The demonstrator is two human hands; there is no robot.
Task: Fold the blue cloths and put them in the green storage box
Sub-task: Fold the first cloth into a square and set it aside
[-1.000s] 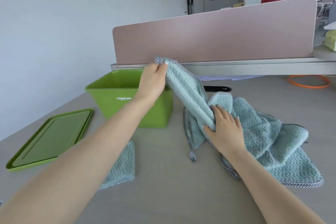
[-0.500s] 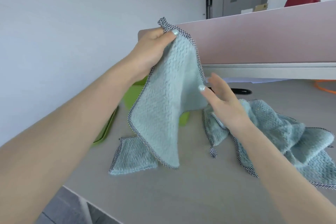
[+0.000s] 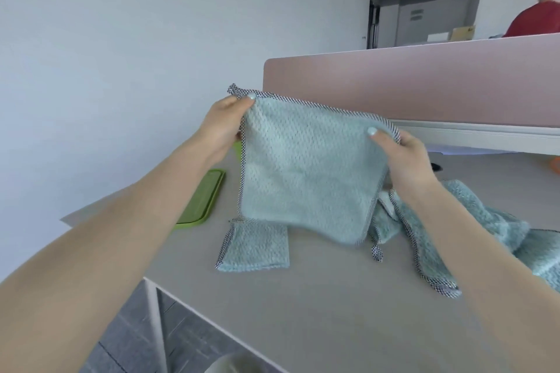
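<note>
A: What's on the grey tabletop?
B: A folded cloth, a heap, a green lid.
A: And the held cloth?
B: Spread in the air; left hand and right hand pinch its top corners, fingers pressed on the edge

Bare table in front is open for a hand, but the held-up cloth blocks the way to the back, w/ a folded cloth below it, a cloth heap at right, green lid at left & pink divider behind.
</note>
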